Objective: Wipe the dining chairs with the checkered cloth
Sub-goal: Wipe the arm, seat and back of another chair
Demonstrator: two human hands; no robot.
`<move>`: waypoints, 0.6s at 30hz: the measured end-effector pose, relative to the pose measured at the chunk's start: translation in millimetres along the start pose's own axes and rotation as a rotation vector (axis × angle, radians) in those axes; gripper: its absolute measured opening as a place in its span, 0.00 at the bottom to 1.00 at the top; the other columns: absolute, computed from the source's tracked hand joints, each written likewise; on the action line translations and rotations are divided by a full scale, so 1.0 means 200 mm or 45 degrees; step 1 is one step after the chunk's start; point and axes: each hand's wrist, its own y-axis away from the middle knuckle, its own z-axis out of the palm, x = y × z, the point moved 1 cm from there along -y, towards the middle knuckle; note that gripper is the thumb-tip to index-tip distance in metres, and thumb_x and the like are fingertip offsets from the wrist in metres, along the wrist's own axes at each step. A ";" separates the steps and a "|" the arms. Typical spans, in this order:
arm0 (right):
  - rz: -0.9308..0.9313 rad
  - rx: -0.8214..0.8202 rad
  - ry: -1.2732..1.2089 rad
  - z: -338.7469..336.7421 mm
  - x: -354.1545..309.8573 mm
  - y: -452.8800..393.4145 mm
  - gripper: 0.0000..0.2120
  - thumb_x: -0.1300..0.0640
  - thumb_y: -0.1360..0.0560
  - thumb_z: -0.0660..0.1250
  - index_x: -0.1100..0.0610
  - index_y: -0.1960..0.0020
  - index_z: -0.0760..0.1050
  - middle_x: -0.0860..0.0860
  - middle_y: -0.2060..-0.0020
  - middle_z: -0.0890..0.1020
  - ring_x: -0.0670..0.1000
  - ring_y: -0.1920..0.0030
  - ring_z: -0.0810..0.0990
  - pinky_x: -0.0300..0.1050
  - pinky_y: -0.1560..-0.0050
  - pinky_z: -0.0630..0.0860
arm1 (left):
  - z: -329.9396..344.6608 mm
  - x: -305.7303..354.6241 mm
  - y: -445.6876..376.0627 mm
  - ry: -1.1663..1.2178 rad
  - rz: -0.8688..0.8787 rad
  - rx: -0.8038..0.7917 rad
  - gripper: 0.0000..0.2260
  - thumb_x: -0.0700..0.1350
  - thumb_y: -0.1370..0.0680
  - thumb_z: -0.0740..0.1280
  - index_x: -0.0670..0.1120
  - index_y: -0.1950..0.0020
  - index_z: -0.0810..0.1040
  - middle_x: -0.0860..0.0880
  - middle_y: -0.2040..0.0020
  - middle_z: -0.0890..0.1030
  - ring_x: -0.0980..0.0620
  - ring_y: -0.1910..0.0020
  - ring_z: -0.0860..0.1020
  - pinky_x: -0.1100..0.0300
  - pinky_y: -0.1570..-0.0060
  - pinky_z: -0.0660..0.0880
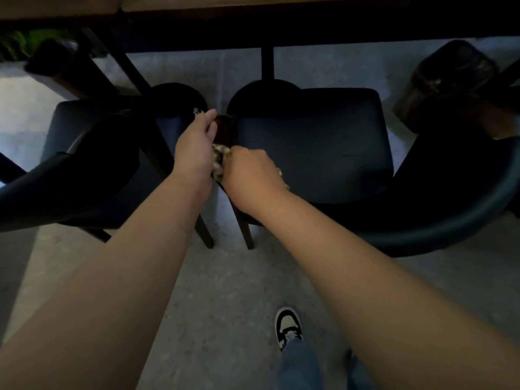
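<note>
Two dark blue dining chairs stand side by side under a table: the right chair (312, 142) and the left chair (84, 153). The checkered cloth (219, 159) is bunched on the wooden left arm (225, 130) of the right chair. My right hand (250, 167) grips the cloth, fingers curled over it. My left hand (197, 144) lies against the same arm beside the cloth, its fingers reaching forward along the wood; whether it also holds the cloth is hidden. The scene is dim.
A wooden table (253, 7) spans the top, with a dark post (266, 63) and slanted legs (123, 57) beneath. More chairs stand at the far left (56, 66) and far right (450, 80). My shoe (288, 326) is on the grey floor.
</note>
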 end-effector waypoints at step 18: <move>-0.056 -0.146 0.118 -0.18 0.15 0.17 0.07 0.60 0.21 0.56 0.61 0.50 0.72 0.57 0.54 0.78 0.58 0.53 0.77 0.45 0.61 0.64 | 0.11 -0.06 -0.01 -1.094 0.163 0.374 0.22 0.49 0.24 0.61 0.52 0.29 0.70 0.48 0.38 0.78 0.42 0.40 0.76 0.53 0.46 0.70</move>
